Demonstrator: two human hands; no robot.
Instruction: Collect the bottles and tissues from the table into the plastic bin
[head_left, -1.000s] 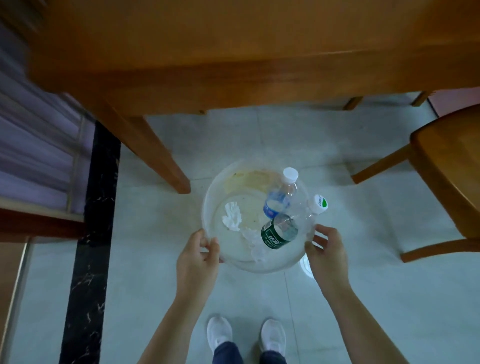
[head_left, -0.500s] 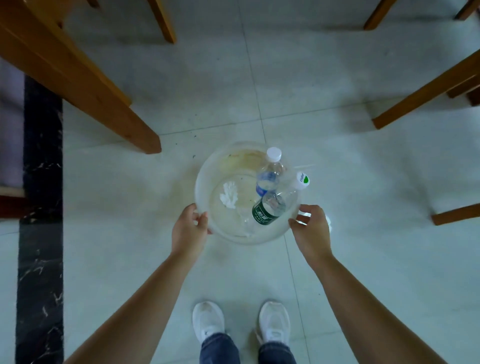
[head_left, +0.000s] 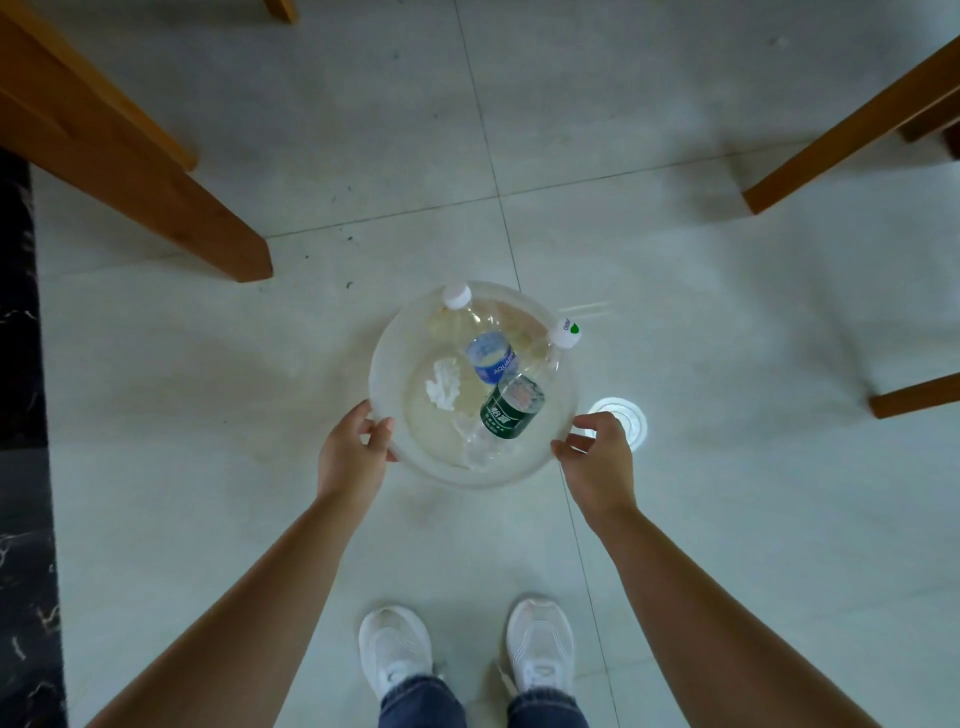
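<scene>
A round translucent plastic bin (head_left: 387, 364) sits low over the tiled floor in front of my feet. Inside it lie a bottle with a blue label (head_left: 488, 356), a bottle with a dark green label (head_left: 511, 410) and crumpled white tissues (head_left: 444, 387). Both bottles have white caps that poke over the far rim. My left hand (head_left: 353, 452) pinches the bin's near left rim. My right hand (head_left: 597, 462) is at the near right rim, fingers curled and touching its edge.
A thick wooden table leg (head_left: 156, 192) stands to the upper left. Chair legs (head_left: 841, 135) reach in from the right. A round bright light patch (head_left: 623, 423) lies on the floor beside my right hand. My white shoes (head_left: 467, 649) are below.
The bin has gone down toward the floor with both hands on it, and the view has tipped down so the table top is out of sight. The bottles shifted inside the bin.
</scene>
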